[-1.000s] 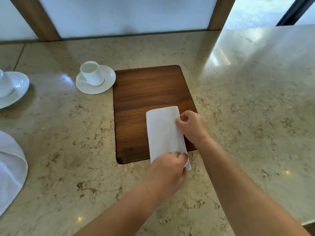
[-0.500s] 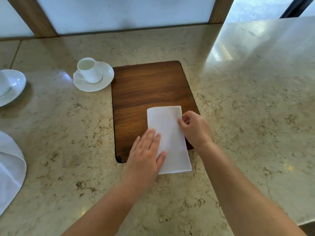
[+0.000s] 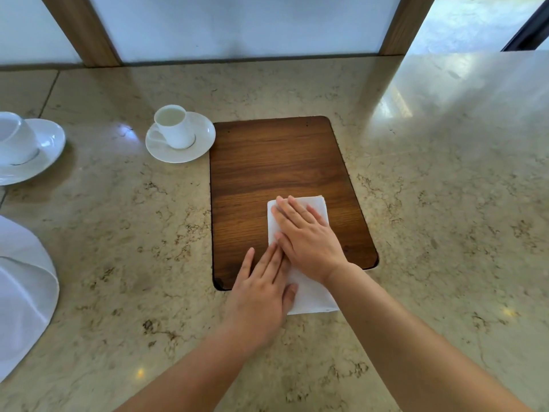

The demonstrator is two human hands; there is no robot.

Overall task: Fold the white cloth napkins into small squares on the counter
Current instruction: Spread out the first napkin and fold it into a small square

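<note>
A white cloth napkin (image 3: 312,298), folded into a narrow rectangle, lies across the near edge of a dark wooden board (image 3: 276,162) and onto the marble counter (image 3: 445,203). My right hand (image 3: 306,233) lies flat on the napkin's far half, fingers spread and pointing away to the left. My left hand (image 3: 261,289) rests flat at the napkin's near left edge, fingers apart, partly on the cloth and partly on the board. Both palms press down; neither hand grips the cloth. Much of the napkin is hidden under my hands.
A white cup on a saucer (image 3: 178,135) stands just left of the board's far corner. A second cup and saucer (image 3: 26,147) sits at the far left edge. More white cloth (image 3: 20,292) lies at the near left. A window wall (image 3: 237,28) backs the counter.
My left hand let go of the napkin's near end and went flat on it. My right hand released the right edge and now lies spread flat on the far half.
</note>
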